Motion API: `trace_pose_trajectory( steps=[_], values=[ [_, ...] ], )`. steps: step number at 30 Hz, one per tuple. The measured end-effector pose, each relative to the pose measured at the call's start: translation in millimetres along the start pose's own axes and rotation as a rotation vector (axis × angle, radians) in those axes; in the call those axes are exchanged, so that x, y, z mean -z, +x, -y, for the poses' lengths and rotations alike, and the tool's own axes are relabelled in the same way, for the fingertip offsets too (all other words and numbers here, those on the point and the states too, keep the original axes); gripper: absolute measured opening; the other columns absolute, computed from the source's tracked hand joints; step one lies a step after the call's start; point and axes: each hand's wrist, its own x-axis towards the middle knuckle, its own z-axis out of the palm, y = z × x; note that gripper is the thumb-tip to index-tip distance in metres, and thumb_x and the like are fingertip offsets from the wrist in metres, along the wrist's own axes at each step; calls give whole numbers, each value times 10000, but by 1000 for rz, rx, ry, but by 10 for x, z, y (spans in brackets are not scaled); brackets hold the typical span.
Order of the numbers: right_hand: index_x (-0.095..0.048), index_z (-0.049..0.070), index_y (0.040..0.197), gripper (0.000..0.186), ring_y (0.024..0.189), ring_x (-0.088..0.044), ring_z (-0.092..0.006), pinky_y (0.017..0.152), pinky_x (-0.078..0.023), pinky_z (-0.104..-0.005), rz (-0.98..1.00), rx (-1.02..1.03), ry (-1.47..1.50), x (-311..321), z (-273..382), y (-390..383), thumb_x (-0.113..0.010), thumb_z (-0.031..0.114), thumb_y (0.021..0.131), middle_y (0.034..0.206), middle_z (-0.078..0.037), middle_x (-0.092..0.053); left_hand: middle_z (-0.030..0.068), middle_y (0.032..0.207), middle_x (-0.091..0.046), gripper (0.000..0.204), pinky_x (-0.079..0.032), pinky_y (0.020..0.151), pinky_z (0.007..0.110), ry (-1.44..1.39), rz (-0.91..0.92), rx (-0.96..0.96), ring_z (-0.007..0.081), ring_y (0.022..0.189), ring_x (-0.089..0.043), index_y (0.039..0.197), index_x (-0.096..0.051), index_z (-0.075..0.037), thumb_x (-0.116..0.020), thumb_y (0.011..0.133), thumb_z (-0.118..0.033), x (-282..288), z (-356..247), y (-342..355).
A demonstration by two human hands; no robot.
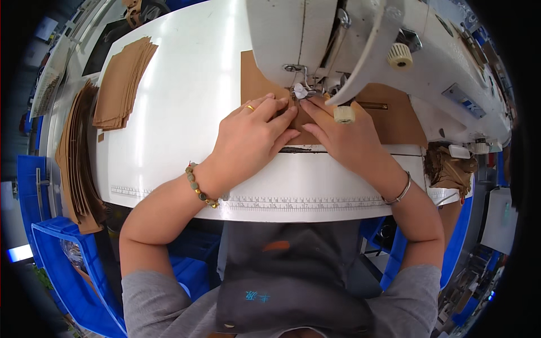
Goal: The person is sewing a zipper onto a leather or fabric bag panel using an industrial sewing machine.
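A flat brown leather-like panel lies under the needle area of a white sewing machine. Toward its right side is a narrow slot with a brass-coloured edge. My left hand, wearing a ring, has its fingers bent and closed down on the panel just left of the presser foot. On the other side, my right hand lies with fingers stretched flat over the panel, tips close to the foot and thumb apart. The machine's lever and knob partly cover the right hand. The fingertips nearest the needle are hard to see.
A stack of brown pieces sits on the white table at left, with a taller stack beside its edge. A printed ruler follows the front edge. Brown scraps lie at right; a blue bin stands lower left.
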Motion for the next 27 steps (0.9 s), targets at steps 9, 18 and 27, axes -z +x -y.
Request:
trace_pose_trajectory(
  steps=[9, 18, 27],
  values=[
    [-733, 12, 977, 308, 992, -654, -345, 877, -540, -418, -4, -1, 23, -58, -15, -26, -826, 250, 805, 952, -152, -675, 34, 1160, -739, 357, -578, 793, 338, -18, -52, -19, 240, 919, -698, 1164, -781, -108, -808, 845, -264, 8, 24, 15],
    [-720, -17, 946, 326, 980, -655, -335, 868, -539, -410, -17, 1, 8, -62, -35, -21, -829, 255, 803, 951, -155, -672, 33, 1169, -745, 353, -571, 818, 342, -4, -56, -33, 241, 934, -695, 1163, -780, -97, -797, 858, -273, -12, 44, 44],
    [-708, -16, 927, 323, 967, -657, -325, 869, -536, -397, -27, -6, -3, -77, -41, -22, -812, 272, 824, 941, -146, -672, 42, 1179, -733, 363, -567, 932, 361, 19, -14, -21, 254, 1127, -697, 1152, -774, -100, -788, 853, -304, 0, 33, 51]
  ],
)
